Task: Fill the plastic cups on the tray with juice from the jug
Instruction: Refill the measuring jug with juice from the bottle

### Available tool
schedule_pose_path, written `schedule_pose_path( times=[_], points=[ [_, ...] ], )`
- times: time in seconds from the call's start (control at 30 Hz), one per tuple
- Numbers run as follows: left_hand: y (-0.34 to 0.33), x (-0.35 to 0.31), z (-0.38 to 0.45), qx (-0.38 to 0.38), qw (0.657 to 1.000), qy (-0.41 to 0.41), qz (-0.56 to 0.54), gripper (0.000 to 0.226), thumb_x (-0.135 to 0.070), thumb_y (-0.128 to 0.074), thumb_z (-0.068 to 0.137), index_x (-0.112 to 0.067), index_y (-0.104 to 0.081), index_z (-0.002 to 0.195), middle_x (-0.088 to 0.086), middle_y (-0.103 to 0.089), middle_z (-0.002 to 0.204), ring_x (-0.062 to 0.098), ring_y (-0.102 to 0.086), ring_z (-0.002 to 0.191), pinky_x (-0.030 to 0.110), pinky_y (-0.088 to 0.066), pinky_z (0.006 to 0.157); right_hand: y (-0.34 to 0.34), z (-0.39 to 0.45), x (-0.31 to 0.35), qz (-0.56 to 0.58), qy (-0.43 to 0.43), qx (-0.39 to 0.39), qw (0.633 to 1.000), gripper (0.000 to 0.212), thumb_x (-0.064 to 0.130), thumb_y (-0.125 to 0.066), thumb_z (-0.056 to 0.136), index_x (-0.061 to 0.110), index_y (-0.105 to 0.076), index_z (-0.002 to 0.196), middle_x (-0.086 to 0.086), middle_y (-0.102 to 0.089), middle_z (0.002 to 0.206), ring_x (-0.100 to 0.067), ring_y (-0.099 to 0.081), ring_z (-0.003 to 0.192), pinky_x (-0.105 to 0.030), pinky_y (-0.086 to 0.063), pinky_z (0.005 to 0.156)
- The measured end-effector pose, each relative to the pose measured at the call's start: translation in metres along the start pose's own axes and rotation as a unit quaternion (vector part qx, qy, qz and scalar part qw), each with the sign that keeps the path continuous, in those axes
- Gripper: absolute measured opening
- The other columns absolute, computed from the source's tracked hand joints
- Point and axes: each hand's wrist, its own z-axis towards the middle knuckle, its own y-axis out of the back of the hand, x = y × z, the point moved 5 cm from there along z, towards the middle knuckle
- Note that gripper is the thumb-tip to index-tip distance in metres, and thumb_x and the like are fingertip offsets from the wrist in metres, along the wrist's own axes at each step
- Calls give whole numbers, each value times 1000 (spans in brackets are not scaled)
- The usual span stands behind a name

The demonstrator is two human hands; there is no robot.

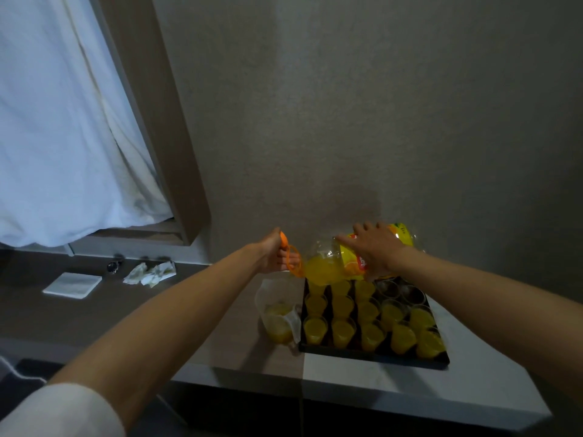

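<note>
A large clear juice bottle with a yellow label is tipped on its side, neck to the left, above the back of the black tray. My right hand grips its body from above. My left hand holds the orange handle ring and cap at the neck. A clear plastic jug with some orange juice stands just left of the tray. Several plastic cups on the tray hold juice; two cups at the back right look empty.
The tray sits on a grey-brown counter against the wall. At the left lie a white folded napkin, crumpled tissues and a wristwatch. A white curtain hangs at the far left. The counter's front edge runs below the tray.
</note>
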Motion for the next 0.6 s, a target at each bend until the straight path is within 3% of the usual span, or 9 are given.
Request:
schedule_pose_path(
  times=[0.13, 0.6],
  points=[
    [0, 0, 0, -3, 1000, 1, 4, 25, -18, -29, 96, -7, -44, 80, 20, -61, 87, 27, -61, 69, 31, -49, 56, 2, 1, -1, -5, -2, -4, 1000, 123, 55, -88, 67, 34, -11, 160, -16, -40, 148, -37, -43, 133, -48, -41, 105],
    [-1, -1, 1, -8, 1000, 2, 4, 26, -18, -30, 95, -6, -43, 76, 20, -62, 89, 28, -60, 71, 35, -48, 61, 0, 3, -1, -11, 2, -1, 1000, 126, 56, -89, 66, 33, -9, 160, -17, -37, 151, -39, -43, 135, -51, -39, 105]
  ],
)
